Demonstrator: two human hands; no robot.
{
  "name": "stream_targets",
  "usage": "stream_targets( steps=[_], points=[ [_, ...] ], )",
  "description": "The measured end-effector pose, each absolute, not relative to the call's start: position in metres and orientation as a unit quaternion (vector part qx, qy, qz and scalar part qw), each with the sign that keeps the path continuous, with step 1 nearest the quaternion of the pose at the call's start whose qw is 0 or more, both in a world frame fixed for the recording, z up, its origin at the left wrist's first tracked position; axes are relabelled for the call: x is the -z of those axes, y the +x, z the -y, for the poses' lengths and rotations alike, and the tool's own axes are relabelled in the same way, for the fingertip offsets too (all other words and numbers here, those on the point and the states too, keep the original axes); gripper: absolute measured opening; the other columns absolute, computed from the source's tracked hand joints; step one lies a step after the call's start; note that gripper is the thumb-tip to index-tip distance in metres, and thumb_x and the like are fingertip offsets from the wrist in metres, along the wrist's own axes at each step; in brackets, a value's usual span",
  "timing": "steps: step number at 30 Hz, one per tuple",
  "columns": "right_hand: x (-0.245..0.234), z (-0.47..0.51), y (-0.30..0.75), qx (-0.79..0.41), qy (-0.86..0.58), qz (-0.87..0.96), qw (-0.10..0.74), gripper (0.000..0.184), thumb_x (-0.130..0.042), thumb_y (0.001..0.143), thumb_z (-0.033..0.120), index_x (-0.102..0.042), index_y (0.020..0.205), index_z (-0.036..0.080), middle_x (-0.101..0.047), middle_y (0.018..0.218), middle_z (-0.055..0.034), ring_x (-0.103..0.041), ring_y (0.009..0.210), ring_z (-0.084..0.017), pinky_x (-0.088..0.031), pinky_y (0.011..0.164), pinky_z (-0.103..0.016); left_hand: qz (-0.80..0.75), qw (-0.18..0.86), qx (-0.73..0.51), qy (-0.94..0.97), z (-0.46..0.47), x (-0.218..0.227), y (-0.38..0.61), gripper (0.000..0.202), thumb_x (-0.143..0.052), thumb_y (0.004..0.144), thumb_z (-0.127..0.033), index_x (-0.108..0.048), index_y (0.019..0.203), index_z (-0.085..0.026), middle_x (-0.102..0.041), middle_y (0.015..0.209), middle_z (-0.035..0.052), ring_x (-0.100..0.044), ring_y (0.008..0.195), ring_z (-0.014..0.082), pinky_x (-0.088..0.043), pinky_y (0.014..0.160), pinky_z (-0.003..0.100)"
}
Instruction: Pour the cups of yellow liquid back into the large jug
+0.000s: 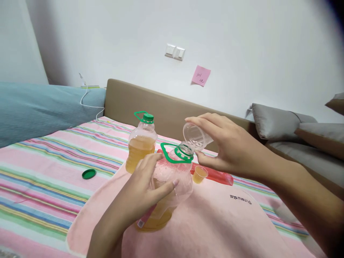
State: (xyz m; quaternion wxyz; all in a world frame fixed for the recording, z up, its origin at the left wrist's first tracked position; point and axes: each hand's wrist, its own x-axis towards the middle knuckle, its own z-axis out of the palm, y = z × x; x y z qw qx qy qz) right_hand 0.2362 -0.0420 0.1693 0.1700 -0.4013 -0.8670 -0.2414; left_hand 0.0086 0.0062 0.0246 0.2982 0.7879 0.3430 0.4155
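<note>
Left hand (146,182) is gripping bottle (184,182): likely bottom-heavy, soft-walled, best steadied at mid-body. Right hand (225,141) is gripping tilted cup (192,137): probably light, easily crushed.

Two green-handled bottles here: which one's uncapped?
The nearer bottle, held by the left hand: its mouth is bare. The farther bottle has a green cap on its neck.

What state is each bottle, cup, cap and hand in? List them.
Near plastic bottle: uncapped, partly filled.
Far plastic bottle: capped, partly filled.
Raised cup: tipped at near plastic bottle's mouth.
Small cup: upright, holding amber liquid.
Loose green cap: on striped sheet.
Left hand: gripping near plastic bottle.
Right hand: holding raised cup.
</note>
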Motion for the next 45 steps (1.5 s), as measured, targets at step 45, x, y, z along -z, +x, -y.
stream_targets(
  steps=[45],
  points=[
    [-0.19, 0.031, 0.212, 0.338, -0.205, 0.919, 0.006, 0.042, -0.032, 0.109, 0.005, -0.06, 0.134, 0.025, -0.061, 0.131, -0.0034, -0.05, 0.133, -0.023, -0.032, 0.124, -0.051, -0.36, 0.33, -0.385, 0.783, -0.007, -0.025, -0.001, 0.057, -0.063, 0.093, -0.061, -0.042, 0.143, -0.042, -0.05, 0.152, 0.0, -0.041, 0.147, 0.0313, -0.034, 0.123, 0.053]
  ],
)
